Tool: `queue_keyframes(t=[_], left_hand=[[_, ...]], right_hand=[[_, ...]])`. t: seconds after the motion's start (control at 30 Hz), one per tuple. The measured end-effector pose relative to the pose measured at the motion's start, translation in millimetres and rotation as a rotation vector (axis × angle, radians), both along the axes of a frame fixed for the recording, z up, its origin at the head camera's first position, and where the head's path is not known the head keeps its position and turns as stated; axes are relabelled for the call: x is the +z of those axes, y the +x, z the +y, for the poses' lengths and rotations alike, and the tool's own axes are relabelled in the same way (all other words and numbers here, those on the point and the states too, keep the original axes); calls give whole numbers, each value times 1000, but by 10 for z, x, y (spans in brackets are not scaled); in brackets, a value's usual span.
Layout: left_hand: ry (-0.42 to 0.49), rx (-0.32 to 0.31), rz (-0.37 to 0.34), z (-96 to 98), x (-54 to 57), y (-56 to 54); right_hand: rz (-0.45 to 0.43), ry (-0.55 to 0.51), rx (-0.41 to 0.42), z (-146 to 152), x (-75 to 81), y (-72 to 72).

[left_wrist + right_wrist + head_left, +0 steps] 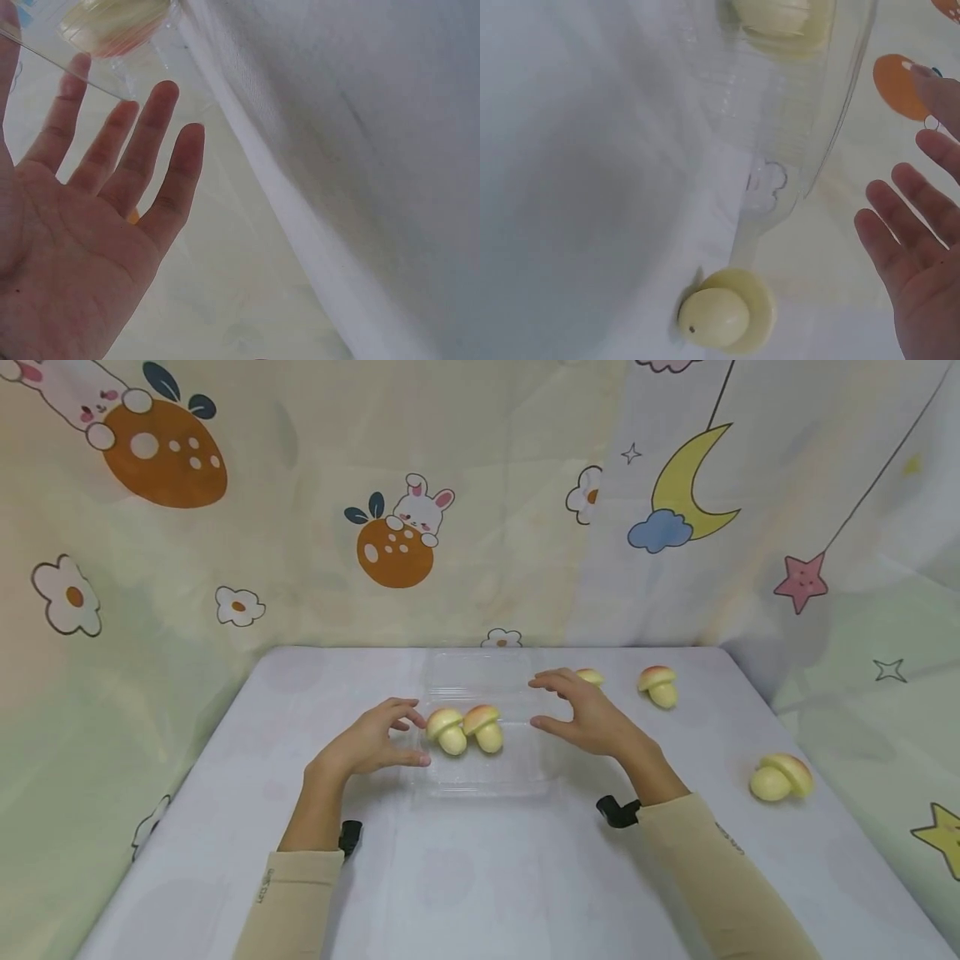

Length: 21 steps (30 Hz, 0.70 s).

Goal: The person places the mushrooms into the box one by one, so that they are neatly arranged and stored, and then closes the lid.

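Sitting side by side in the clear box, two mushrooms take its left half. At the box's left edge, the left hand spreads its fingers; at its right, the right hand hovers, fingers parted. Three other mushrooms lie right of the box.

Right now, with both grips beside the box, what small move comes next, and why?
I'd probably ease the right grip to the mushroom just beyond it: that grip looks empty and nearest, the mushroom lies outside the box, and the two inside sit leftward, leaving room.
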<state>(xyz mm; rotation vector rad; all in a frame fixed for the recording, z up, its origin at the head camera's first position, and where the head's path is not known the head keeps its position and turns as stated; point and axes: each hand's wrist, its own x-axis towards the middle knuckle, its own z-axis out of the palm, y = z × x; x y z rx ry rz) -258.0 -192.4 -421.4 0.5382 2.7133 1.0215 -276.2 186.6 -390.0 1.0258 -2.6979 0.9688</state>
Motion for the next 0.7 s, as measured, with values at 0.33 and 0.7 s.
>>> queue_keyframes(t=[0.33, 0.7], left_hand=[[-1, -10, 8, -14, 8, 4], [12, -17, 11, -32, 12, 18]], right_hand=[[13, 4, -58, 174, -35, 75], [17, -10, -76, 350, -73, 70]])
